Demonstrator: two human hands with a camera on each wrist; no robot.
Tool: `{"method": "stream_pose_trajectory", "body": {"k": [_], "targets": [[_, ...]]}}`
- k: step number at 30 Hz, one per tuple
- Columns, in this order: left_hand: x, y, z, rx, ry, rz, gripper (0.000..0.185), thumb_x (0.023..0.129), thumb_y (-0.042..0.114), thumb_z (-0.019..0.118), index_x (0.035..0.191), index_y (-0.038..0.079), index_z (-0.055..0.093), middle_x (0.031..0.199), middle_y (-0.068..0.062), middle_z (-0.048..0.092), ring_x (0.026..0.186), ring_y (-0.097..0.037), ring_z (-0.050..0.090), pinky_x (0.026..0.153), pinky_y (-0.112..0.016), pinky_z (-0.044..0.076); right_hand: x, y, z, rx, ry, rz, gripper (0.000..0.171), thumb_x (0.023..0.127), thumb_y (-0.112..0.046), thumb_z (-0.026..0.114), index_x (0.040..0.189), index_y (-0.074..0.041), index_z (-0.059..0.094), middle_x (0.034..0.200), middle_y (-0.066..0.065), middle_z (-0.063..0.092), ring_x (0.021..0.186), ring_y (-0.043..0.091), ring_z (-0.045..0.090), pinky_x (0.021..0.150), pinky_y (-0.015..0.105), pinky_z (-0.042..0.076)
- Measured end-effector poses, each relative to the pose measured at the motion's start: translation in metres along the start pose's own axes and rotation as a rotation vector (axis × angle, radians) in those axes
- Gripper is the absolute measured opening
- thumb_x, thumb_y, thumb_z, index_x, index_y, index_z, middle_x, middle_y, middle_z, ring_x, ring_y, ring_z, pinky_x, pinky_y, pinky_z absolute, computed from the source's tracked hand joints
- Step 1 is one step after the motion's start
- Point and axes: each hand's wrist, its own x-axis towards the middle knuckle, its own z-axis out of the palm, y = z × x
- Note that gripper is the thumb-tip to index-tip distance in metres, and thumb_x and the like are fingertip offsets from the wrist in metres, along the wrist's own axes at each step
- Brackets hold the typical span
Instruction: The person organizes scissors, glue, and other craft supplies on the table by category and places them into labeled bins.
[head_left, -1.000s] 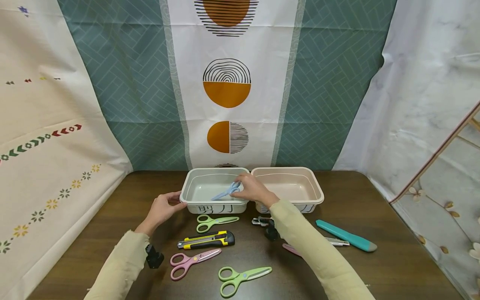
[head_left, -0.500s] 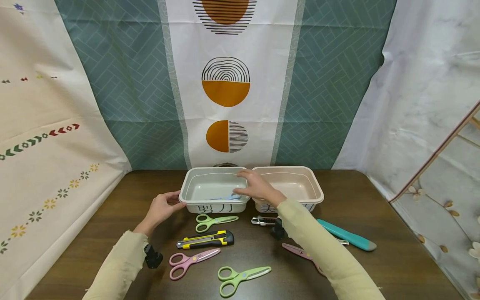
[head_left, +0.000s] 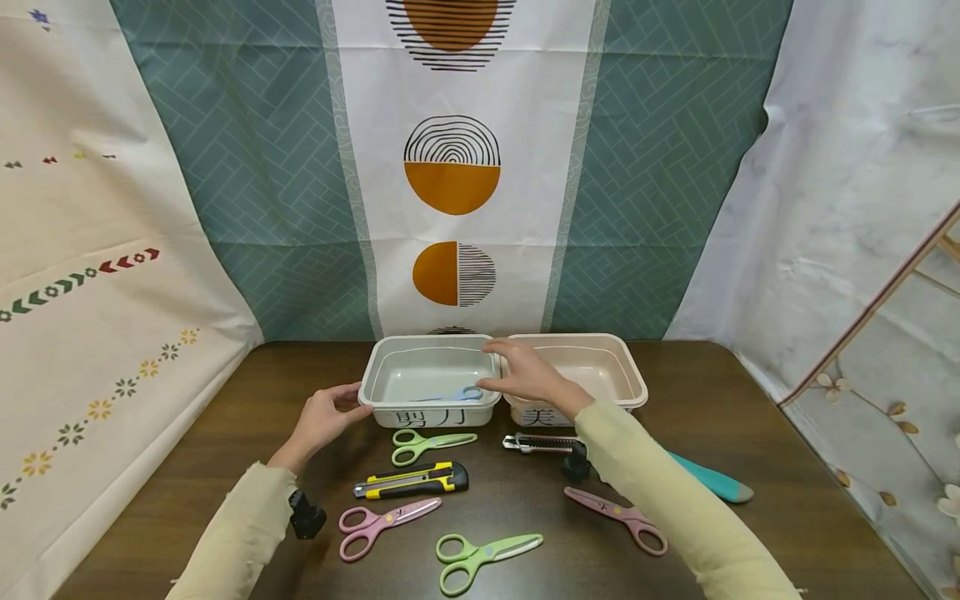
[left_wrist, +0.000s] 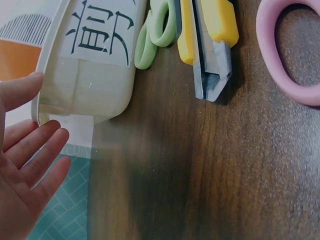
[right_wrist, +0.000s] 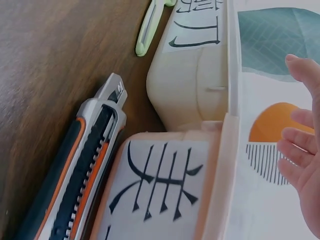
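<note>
Small light blue scissors [head_left: 471, 392] lie low inside a pale green plastic tub [head_left: 431, 406], near its right end, in the middle of the head view. The right hand [head_left: 528, 373] is up above them, over where the two tubs meet, with its thumb and fingers apart. The left hand [head_left: 321, 421] touches the tub's left corner, thumb and fingers spread and fairly straight. A pale pink plastic tub [head_left: 628, 382] sits just right of the green one. Below the tubs, on the brown table [head_left: 300, 367], are green scissors [head_left: 431, 442], a yellow and black cutter [head_left: 412, 480] and a silver and black cutter [head_left: 532, 443]. Lower down, pink scissors [head_left: 390, 518] lie to the left and more green scissors [head_left: 487, 552] at the bottom middle.
</note>
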Motion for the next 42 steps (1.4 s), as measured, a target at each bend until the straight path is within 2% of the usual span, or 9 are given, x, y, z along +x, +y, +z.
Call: {"method": "stream_pose_trajectory", "body": {"k": [8,18,25,32,37,42], "targets": [[0.0,-0.002,0.0,0.002,-0.006,-0.01,0.052,0.079,0.024,0.071,0.119,-0.005,0.055,0.104,-0.019,0.064,0.089,-0.03,0.062,0.076,-0.042,0.049,-0.017,0.0,-0.011,-0.021,0.019,-0.029,0.063,0.078,-0.035,0.069,0.126,0.0,0.049,0.123,0.015,0.054,0.115,0.028,0.049,0.096,0.041,0.037],[0.0,-0.002,0.0,-0.005,-0.011,-0.005,0.054,0.079,0.027,0.071,0.119,-0.005,0.055,0.105,-0.019,0.064,0.09,-0.03,0.062,0.076,-0.042,0.049,-0.048,0.007,-0.02,0.025,0.039,-0.152,0.06,0.074,-0.031,0.074,0.122,-0.002,0.053,0.121,0.012,0.056,0.114,0.028,0.05,0.096,0.041,0.037],[0.001,-0.003,0.001,-0.002,-0.015,-0.006,0.055,0.079,0.028,0.071,0.12,-0.005,0.055,0.105,-0.019,0.064,0.09,-0.03,0.062,0.076,-0.042,0.05,-0.079,0.006,-0.028,-0.018,0.002,-0.073,0.062,0.077,-0.038,0.069,0.124,-0.002,0.052,0.125,0.013,0.053,0.118,0.028,0.047,0.096,0.043,0.036],[0.001,-0.002,0.0,-0.005,-0.015,0.001,0.054,0.078,0.026,0.071,0.119,-0.005,0.056,0.104,-0.02,0.064,0.089,-0.03,0.062,0.075,-0.042,0.05,-0.108,0.005,-0.035,-0.041,-0.007,-0.039,0.063,0.08,-0.044,0.064,0.125,-0.002,0.051,0.124,0.01,0.054,0.116,0.025,0.048,0.094,0.042,0.038],[0.002,-0.001,-0.001,-0.008,-0.023,0.003,0.054,0.078,0.026,0.072,0.119,-0.006,0.055,0.105,-0.02,0.063,0.09,-0.03,0.062,0.076,-0.042,0.049,-0.128,0.004,-0.033,-0.032,-0.001,0.013,0.065,0.081,-0.051,0.061,0.126,-0.006,0.05,0.125,0.007,0.053,0.116,0.023,0.048,0.092,0.042,0.04],[0.001,-0.001,-0.003,-0.014,-0.028,-0.004,0.053,0.078,0.026,0.072,0.119,-0.005,0.055,0.106,-0.02,0.063,0.091,-0.03,0.061,0.076,-0.042,0.049,-0.146,0.01,-0.026,-0.032,0.015,0.017,0.063,0.082,-0.047,0.061,0.128,-0.006,0.049,0.127,0.008,0.052,0.115,0.023,0.049,0.09,0.042,0.042]]}}
